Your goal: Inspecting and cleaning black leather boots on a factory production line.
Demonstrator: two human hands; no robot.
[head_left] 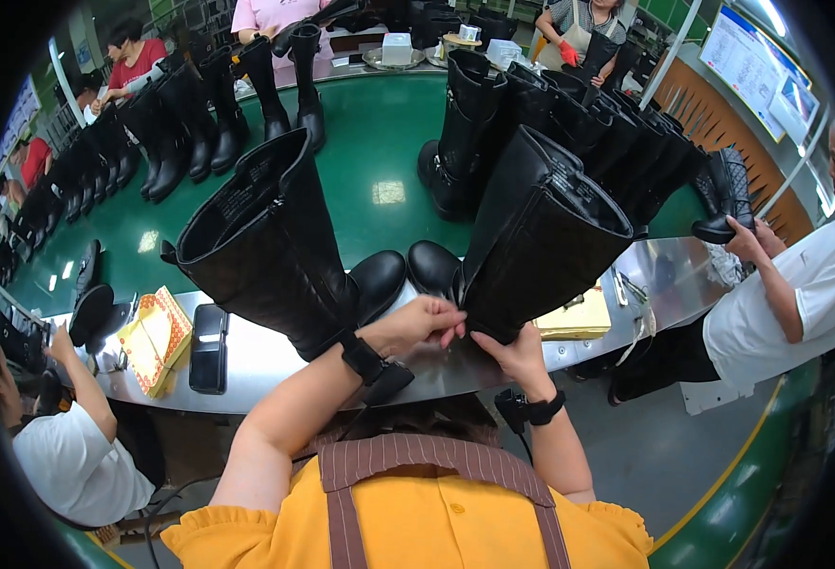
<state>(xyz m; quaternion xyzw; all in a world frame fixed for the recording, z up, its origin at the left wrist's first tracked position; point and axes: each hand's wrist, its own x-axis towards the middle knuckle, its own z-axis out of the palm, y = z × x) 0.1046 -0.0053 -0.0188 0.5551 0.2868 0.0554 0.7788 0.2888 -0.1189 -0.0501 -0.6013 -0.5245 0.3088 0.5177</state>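
Two tall black boots stand upright in front of me with their toes turned toward each other, the left boot [280, 237] and the right boot [541, 237]. My left hand [425, 322] reaches across in front of the left boot. Its fingertips are pinched together at the ankle of the right boot, by the lower end of a side seam or zipper; what they pinch is too small to make out. My right hand [517, 360] grips the same boot low at the back, thumb on the near side, other fingers partly hidden.
A green table [370, 123] with a metal edge [266, 379] carries rows of black boots [190, 119]. Left lie patterned yellow paper [156, 337] and a black phone case [209, 346]; right, a yellow stack [578, 318]. Co-workers handle boots on both sides [778, 303] [81, 427].
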